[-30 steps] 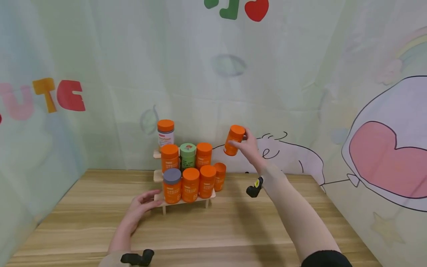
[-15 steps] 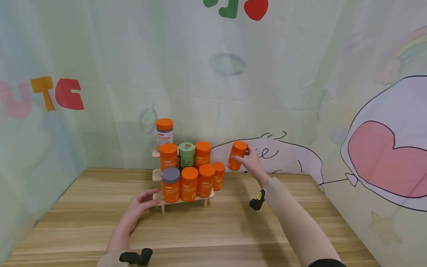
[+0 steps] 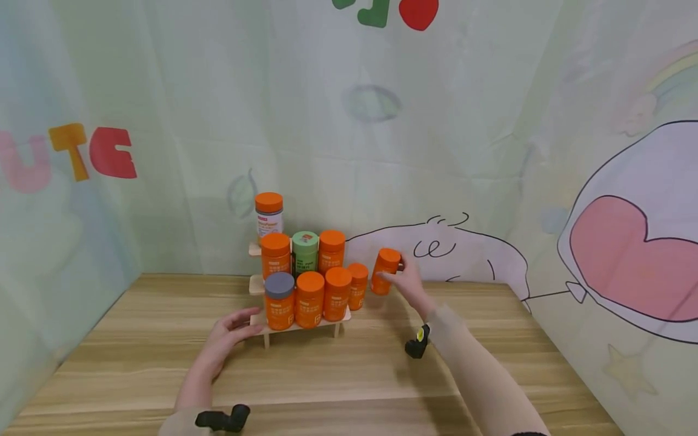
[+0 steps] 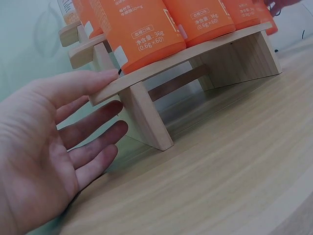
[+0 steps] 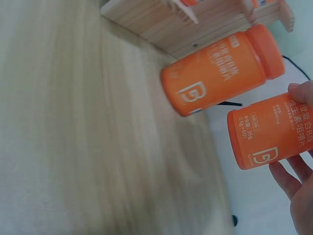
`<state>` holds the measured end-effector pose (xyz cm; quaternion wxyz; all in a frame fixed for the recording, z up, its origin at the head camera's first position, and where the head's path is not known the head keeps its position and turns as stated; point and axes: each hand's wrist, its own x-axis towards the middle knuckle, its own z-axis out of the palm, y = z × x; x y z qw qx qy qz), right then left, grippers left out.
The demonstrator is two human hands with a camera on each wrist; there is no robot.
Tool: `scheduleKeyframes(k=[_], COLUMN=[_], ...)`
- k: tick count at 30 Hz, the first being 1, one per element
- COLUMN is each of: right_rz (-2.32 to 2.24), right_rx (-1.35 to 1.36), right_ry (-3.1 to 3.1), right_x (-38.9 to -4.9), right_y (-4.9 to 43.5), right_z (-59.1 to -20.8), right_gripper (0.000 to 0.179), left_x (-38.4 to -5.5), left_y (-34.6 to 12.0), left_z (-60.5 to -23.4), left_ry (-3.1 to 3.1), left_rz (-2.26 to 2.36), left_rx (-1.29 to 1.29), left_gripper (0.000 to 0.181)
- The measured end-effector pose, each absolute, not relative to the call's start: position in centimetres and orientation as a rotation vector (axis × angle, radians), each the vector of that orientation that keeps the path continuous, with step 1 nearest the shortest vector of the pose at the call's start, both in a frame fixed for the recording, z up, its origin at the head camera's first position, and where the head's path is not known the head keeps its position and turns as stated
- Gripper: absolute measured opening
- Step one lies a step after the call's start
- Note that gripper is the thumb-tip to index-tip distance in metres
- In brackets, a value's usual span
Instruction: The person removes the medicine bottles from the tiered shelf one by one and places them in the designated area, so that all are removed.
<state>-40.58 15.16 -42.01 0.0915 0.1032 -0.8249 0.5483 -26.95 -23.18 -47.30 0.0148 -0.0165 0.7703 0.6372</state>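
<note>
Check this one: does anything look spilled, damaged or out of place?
Nothing looks spilled or damaged. One orange jar stands on the table beside the wooden rack, while others sit on its shelves. The tilted jar is gripped by the right hand, so not odd.

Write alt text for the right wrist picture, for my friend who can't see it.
The right hand's grip holds an orange jar near a second orange jar, which stands on a wood-grain table beside a wooden stand.
</note>
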Motion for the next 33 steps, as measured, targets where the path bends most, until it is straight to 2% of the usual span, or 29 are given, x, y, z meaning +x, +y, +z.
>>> scheduleKeyframes(k=[19,33], right_rz=[1.631,1.650], right_rx=[0.279,0.250], right_ry=[-2.472,-2.476], right_x=[-39.9,-39.5], right_y=[15.1,14.8], right_z=[-45.2,-45.4], right_gripper=[0.061,0.061], left_x=[-26.8,-26.7], left_y=[-23.0,-23.1], left_z=[-47.1,-47.1], left_ry=[2.396,2.385], left_rz=[1.991,1.992], left_rx=[-0.065,-0.056], left_gripper=[0.060,0.060])
